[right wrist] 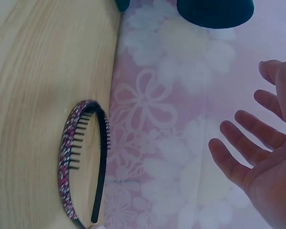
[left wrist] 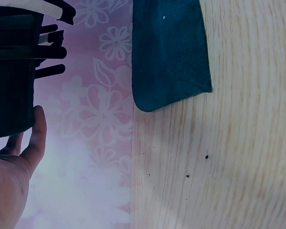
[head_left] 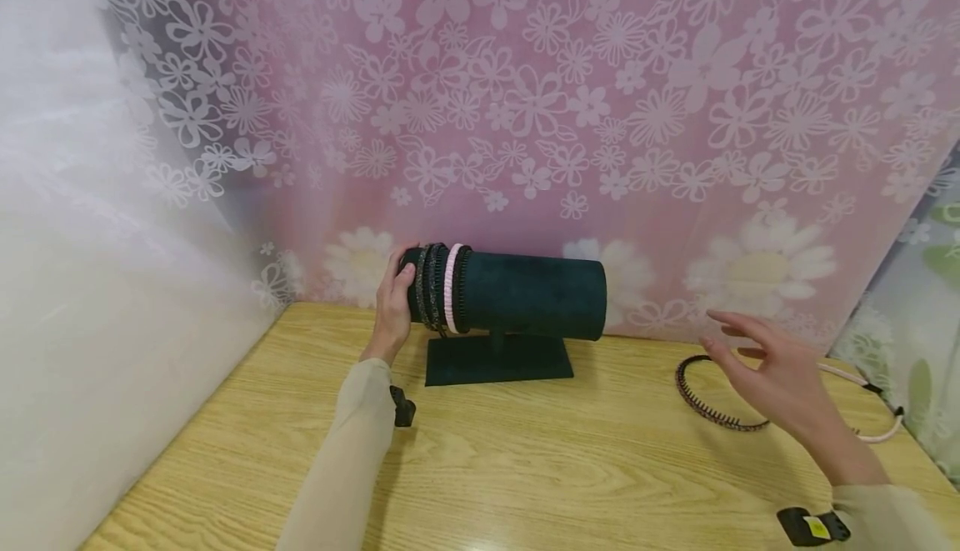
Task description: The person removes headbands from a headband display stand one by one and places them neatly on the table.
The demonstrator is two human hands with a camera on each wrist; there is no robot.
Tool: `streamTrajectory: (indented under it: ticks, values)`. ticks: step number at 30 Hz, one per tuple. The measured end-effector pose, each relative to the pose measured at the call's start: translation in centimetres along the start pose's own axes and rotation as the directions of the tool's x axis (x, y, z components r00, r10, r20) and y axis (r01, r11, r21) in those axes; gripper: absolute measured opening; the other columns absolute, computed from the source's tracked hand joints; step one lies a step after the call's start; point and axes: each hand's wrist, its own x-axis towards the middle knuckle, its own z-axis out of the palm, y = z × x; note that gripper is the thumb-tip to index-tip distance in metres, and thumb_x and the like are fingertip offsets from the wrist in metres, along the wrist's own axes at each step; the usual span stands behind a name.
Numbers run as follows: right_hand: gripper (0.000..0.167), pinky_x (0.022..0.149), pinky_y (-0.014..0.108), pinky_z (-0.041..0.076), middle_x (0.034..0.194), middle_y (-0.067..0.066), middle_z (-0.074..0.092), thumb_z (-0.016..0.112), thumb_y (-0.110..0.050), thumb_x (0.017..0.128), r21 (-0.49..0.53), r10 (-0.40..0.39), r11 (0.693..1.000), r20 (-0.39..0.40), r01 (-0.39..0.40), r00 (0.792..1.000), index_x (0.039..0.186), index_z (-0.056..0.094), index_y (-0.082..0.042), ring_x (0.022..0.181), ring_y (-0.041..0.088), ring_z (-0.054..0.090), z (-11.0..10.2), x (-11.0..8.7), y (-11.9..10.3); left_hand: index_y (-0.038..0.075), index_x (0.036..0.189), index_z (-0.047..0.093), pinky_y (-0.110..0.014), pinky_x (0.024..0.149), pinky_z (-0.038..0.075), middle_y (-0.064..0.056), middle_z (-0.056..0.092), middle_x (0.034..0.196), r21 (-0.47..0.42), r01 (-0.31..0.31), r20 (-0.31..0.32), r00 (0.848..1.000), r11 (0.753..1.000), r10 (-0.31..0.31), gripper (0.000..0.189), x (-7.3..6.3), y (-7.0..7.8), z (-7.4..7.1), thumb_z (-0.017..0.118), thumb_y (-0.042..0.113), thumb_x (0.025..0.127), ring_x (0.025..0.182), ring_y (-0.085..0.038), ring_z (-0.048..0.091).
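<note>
A dark teal display roll [head_left: 536, 293] lies level on a post above its flat rectangular base [head_left: 442, 363]. My left hand [head_left: 392, 305] grips the roll's left end, thumb in front and fingers around the back. Beside that thumb, dark glittery headbands [head_left: 424, 288] and a pink headband [head_left: 450, 291] arch over the roll; their toothless tips stick out below it in the left wrist view. My right hand [head_left: 780, 380] is held over the table with nothing in it, fingers spread. Beneath it lies a toothed headband [right wrist: 66, 162] covered with red and silver beads.
Partly behind my right hand, a pale pink headband [head_left: 888, 436] with black tips rests at the table's right edge. The wooden table [head_left: 525, 468] meets a pink flowered curtain [head_left: 525, 117] at the back. White sheeting [head_left: 90, 242] hangs along the left side.
</note>
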Motion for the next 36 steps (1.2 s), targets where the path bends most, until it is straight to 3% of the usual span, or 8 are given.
streamTrajectory:
  ticks: [6, 10, 19, 21, 25, 28, 33, 36]
  values:
    - [0.046, 0.083, -0.003, 0.039, 0.132, 0.019, 0.064, 0.072, -0.019, 0.096, 0.021, -0.062, 0.998, -0.028, 0.062, 0.998, 0.140, 0.063, -0.015, 0.108, -0.028, 0.041, 0.5, 0.7, -1.2, 0.022, 0.153, 0.045, -0.054, 0.117, 0.034, 0.002, 0.048, 0.154, -0.006, 0.009, 0.008, 1.000, 1.000, -0.009, 0.054, 0.0, -0.1, 0.0, 0.032, 0.045, 0.106, 0.136, -0.026, 0.048]
    - [0.047, 0.083, -0.002, 0.039, 0.134, 0.015, 0.064, 0.071, -0.023, 0.096, 0.030, -0.059, 0.998, -0.025, 0.060, 0.998, 0.143, 0.061, -0.022, 0.109, -0.024, 0.043, 0.8, 1.6, -2.4, 0.025, 0.153, 0.045, -0.055, 0.117, 0.034, 0.003, 0.047, 0.155, -0.019, 0.024, -0.001, 1.000, 1.000, -0.024, 0.053, 0.0, -0.2, -0.1, 0.034, 0.046, 0.105, 0.135, -0.027, 0.049]
    - [0.047, 0.086, -0.004, 0.036, 0.139, 0.011, 0.063, 0.072, -0.027, 0.096, 0.028, -0.069, 0.997, -0.030, 0.069, 0.997, 0.141, 0.063, -0.021, 0.115, 0.021, 0.060, 1.7, 3.7, -5.1, 0.027, 0.153, 0.045, -0.056, 0.117, 0.032, 0.000, 0.046, 0.155, -0.048, 0.021, 0.015, 1.000, 0.999, -0.020, 0.051, 0.0, -0.3, -0.1, 0.035, 0.044, 0.105, 0.135, -0.030, 0.047]
    - [0.047, 0.086, -0.003, 0.037, 0.137, 0.012, 0.065, 0.073, -0.025, 0.095, 0.035, -0.092, 0.995, -0.032, 0.093, 0.995, 0.140, 0.063, -0.020, 0.115, 0.023, 0.061, 1.9, 4.0, -5.5, 0.026, 0.152, 0.045, -0.055, 0.116, 0.033, 0.001, 0.047, 0.154, -0.044, 0.018, 0.010, 1.000, 0.999, -0.017, 0.052, 0.1, -0.3, 0.0, 0.035, 0.045, 0.105, 0.134, -0.029, 0.048]
    - [0.046, 0.087, -0.001, 0.039, 0.130, 0.010, 0.067, 0.074, -0.022, 0.094, 0.048, -0.146, 0.988, -0.038, 0.148, 0.989, 0.139, 0.064, -0.019, 0.112, 0.005, 0.059, 2.3, 4.5, -6.0, 0.024, 0.152, 0.045, -0.055, 0.115, 0.034, 0.001, 0.048, 0.153, -0.037, 0.021, 0.003, 1.000, 0.999, -0.021, 0.054, 0.2, -0.2, -0.1, 0.034, 0.047, 0.104, 0.132, -0.027, 0.050]
    - [0.046, 0.087, 0.000, 0.040, 0.127, 0.010, 0.069, 0.075, -0.020, 0.094, 0.042, -0.180, 0.982, -0.047, 0.182, 0.983, 0.139, 0.065, -0.018, 0.111, 0.003, 0.059, 2.6, 4.8, -6.3, 0.024, 0.152, 0.045, -0.055, 0.115, 0.034, 0.001, 0.048, 0.154, -0.041, 0.026, 0.008, 1.000, 0.999, -0.025, 0.055, 0.2, -0.1, -0.1, 0.034, 0.047, 0.104, 0.132, -0.028, 0.049]
    - [0.046, 0.088, 0.002, 0.041, 0.129, 0.012, 0.069, 0.075, -0.020, 0.094, 0.050, -0.190, 0.980, -0.035, 0.192, 0.981, 0.139, 0.065, -0.016, 0.112, 0.027, 0.063, 3.0, 5.1, -6.8, 0.023, 0.152, 0.045, -0.055, 0.116, 0.034, 0.000, 0.048, 0.153, -0.049, 0.027, 0.016, 1.000, 0.998, -0.026, 0.054, 0.1, -0.1, -0.1, 0.033, 0.046, 0.105, 0.132, -0.028, 0.049]
    - [0.047, 0.089, 0.001, 0.039, 0.131, 0.013, 0.068, 0.074, -0.020, 0.094, 0.059, -0.188, 0.980, -0.024, 0.189, 0.982, 0.139, 0.064, -0.016, 0.114, 0.030, 0.063, 3.2, 5.3, -7.0, 0.023, 0.152, 0.045, -0.054, 0.115, 0.034, 0.000, 0.048, 0.152, -0.051, 0.027, 0.015, 1.000, 0.998, -0.026, 0.054, 0.1, -0.1, -0.1, 0.033, 0.046, 0.105, 0.131, -0.028, 0.050]
